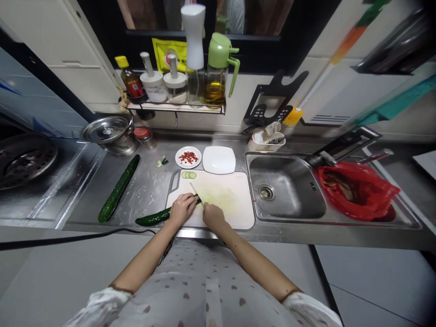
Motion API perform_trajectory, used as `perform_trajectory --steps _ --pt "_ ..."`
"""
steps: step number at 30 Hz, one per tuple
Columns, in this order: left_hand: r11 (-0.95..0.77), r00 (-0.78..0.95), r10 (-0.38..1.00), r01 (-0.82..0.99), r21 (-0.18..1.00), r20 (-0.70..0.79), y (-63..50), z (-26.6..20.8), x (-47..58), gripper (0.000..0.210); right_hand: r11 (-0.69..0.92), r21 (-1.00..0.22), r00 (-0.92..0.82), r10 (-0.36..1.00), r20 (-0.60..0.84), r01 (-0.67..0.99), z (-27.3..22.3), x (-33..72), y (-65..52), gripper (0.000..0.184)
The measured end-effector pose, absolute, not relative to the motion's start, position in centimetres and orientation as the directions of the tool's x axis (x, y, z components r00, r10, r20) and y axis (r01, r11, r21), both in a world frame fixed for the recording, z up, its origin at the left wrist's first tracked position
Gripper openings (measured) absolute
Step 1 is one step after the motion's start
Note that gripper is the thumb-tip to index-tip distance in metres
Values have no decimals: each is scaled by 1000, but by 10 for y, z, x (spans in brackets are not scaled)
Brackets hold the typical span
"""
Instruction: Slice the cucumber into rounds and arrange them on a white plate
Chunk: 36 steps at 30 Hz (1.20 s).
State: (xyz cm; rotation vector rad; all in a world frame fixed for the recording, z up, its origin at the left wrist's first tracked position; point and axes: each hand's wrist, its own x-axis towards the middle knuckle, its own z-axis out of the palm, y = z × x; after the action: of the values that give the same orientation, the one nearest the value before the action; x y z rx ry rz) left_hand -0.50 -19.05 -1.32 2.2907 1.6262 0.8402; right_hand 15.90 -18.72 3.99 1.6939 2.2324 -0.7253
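Observation:
My left hand (183, 209) presses a dark green cucumber (154, 218) down across the left side of the white cutting board (235, 213). Its fingers are closed over the cucumber, near the cut end. In my right hand (213, 215) is a knife (195, 190), its blade at that end of the cucumber. A few cucumber slices (189, 175) lie at the board's top left corner. Behind the board are a small plate of chopped red pieces (188, 157) and a white square plate (219, 160). A second whole cucumber (119, 188) lies on the counter to the left.
A steel sink (289, 190) is right of the board, with a red plastic bag (357, 190) beyond it. Cucumber ends (162, 161), a red-lidded jar (145, 137) and a lidded pot (112, 135) stand at the back left. Bottles fill a wall shelf (200, 109).

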Motion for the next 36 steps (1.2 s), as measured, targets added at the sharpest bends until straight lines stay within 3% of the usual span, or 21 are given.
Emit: perform_trajectory --steps 36 --pt "-363 218 918 797 482 331 -191 -12 -4 22 189 -222 -277 827 -489 956 43 156 -189 26"
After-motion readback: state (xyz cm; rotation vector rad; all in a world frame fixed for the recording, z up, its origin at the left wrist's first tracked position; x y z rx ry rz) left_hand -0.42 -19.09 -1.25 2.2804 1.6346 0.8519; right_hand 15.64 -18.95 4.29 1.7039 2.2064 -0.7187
